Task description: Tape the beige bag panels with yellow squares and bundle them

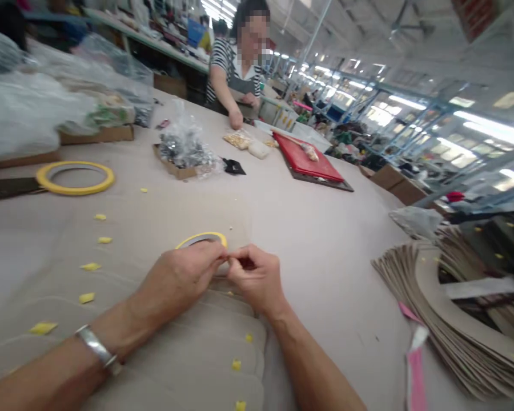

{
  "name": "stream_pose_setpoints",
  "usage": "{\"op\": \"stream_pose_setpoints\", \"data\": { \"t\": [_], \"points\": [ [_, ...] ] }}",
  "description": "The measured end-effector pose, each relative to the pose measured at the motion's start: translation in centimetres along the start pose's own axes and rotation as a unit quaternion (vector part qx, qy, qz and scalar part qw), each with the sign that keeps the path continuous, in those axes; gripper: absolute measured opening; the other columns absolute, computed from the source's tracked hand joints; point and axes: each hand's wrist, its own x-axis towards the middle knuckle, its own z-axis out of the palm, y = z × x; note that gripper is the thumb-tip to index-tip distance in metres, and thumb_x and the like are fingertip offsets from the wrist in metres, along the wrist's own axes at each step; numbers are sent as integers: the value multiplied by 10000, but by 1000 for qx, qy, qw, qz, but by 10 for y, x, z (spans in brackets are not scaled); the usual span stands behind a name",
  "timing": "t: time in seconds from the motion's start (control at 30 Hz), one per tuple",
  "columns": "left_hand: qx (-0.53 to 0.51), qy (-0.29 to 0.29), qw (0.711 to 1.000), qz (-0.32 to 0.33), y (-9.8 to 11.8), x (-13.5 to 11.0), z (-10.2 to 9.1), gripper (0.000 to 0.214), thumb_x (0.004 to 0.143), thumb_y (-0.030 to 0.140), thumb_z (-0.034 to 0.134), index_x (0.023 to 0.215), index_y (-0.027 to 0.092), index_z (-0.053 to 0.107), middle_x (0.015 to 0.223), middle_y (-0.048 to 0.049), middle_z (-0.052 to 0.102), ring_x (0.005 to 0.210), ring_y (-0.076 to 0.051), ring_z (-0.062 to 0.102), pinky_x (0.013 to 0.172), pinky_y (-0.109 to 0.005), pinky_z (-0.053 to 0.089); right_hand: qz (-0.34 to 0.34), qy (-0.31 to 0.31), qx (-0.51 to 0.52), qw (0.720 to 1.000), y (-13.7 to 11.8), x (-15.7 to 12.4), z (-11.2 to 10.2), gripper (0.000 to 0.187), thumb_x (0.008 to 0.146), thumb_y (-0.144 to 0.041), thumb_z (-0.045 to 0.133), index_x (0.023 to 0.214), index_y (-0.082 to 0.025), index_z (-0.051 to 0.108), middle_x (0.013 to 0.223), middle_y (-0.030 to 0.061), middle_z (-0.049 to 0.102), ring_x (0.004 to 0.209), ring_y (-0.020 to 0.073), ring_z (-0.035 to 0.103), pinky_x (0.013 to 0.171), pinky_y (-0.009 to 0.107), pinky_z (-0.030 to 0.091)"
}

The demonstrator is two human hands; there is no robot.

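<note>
My left hand (192,271) is closed around a roll of yellow tape (203,236), whose upper rim shows above the fingers. Right against it, my right hand (257,277) is closed in a pinch, fingertips meeting those of the left. Whatever lies between the right fingertips is too small to make out. Under both hands spread overlapping beige fabric pieces (175,354) with rounded ends. Small yellow tape bits (87,298) stick to them in a row at the left, and others run along their right ends.
A second yellow tape roll (75,178) lies at the left. Further back are a small box with a plastic bag (188,151) and a red folder (306,154). Stacked curved beige pieces (428,308) lie at the right. Across the table stands a person (235,68).
</note>
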Motion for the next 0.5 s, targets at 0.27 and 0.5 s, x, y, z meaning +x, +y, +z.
{"op": "stream_pose_setpoints", "data": {
  "t": [0.27,0.5],
  "points": [
    [74,49,994,65,11,3,8,129,908,140,434,865,189,545,758,1,563,702,-157,541,608,-280,402,273,-9,164,948,19,17,-12,185,640,-298,686,669,-131,612,511,-23,602,426,98,556,447,210,499],
    [183,-137,973,-21,11,9,9,166,888,92,422,928,185,553,889,-59,582,853,-235,541,656,-325,461,275,-60,89,956,32,22,-26,296,699,-403,694,741,-112,658,585,24,649,501,104,614,514,200,536]
  ]
}}
